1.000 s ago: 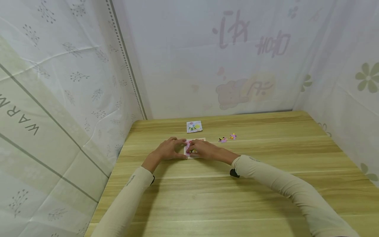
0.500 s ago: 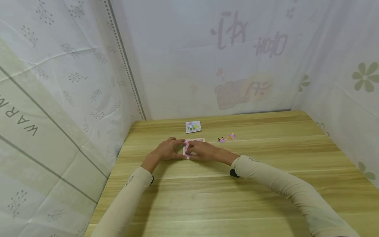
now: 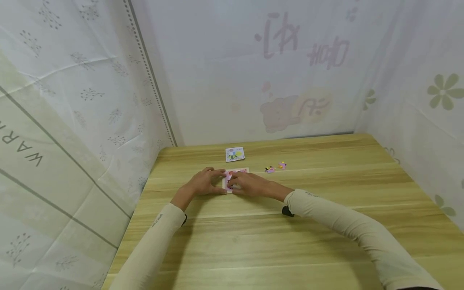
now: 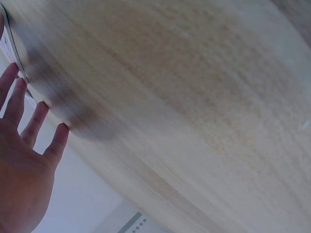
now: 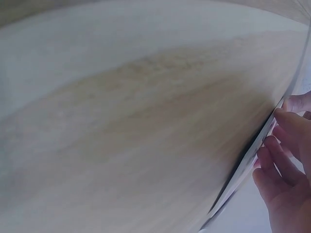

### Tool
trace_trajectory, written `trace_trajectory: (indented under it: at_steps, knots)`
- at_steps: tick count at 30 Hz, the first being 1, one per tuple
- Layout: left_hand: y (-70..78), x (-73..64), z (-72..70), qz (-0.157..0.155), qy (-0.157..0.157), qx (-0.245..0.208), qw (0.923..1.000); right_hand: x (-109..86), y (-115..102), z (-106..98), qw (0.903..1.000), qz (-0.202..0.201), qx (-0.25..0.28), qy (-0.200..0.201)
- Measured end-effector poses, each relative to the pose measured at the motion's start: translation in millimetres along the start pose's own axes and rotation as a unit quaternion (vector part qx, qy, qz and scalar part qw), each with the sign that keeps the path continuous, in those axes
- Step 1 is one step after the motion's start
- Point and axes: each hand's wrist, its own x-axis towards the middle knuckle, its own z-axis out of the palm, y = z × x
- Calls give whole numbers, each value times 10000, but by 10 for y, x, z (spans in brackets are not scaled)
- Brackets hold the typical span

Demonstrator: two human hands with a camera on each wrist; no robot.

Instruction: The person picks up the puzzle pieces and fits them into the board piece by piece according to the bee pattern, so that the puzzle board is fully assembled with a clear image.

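Note:
A small, square jigsaw board point(image 3: 227, 177) with a pale rim and a pink picture lies flat on the table in the head view. My left hand point(image 3: 204, 181) spans its left side, thumb near the lower corner and fingertips near the upper one. Straight, spread fingers point(image 4: 32, 127) show in the left wrist view. Over the board, my right hand point(image 3: 250, 185) pinches a small puzzle piece point(image 3: 230, 185) with dark markings, mostly hidden by the fingers. The right wrist view shows bent fingers point(image 5: 279, 165) along the board's edge point(image 5: 238, 174).
Two loose pink, yellow and black clusters of puzzle pieces lie right of the board, one nearer point(image 3: 270, 169) and one farther point(image 3: 282, 165). Behind the board rests a square picture card point(image 3: 235, 154) with a bee. Printed curtains point(image 3: 217, 80) enclose the wooden table point(image 3: 232, 241).
The right fingers have shifted slightly over the board, covering the black and yellow part seen earlier. The left hand stays at the board's left side. The whole view has drifted a little.

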Motion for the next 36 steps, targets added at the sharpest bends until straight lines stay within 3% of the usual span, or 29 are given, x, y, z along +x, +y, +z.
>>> trace_trajectory:
  at_steps: [9, 18, 27, 36]
  knots:
    - [9, -12, -16, -11, -77, -49, 10000, -98, 79, -65, 9993, 359, 93, -100]
    - [-17, 5, 3, -18, -58, -3, 10000, -281, 255, -211, 9989, 469, -10, -58]
    - [-32, 17, 18, 10, -96, 67, 9999, -531, 459, -274, 9982, 556, -93, 209]
    - [3, -19, 2, 53, -71, 60, 9999, -719, 672, -365, 9934, 1082, -337, 152]
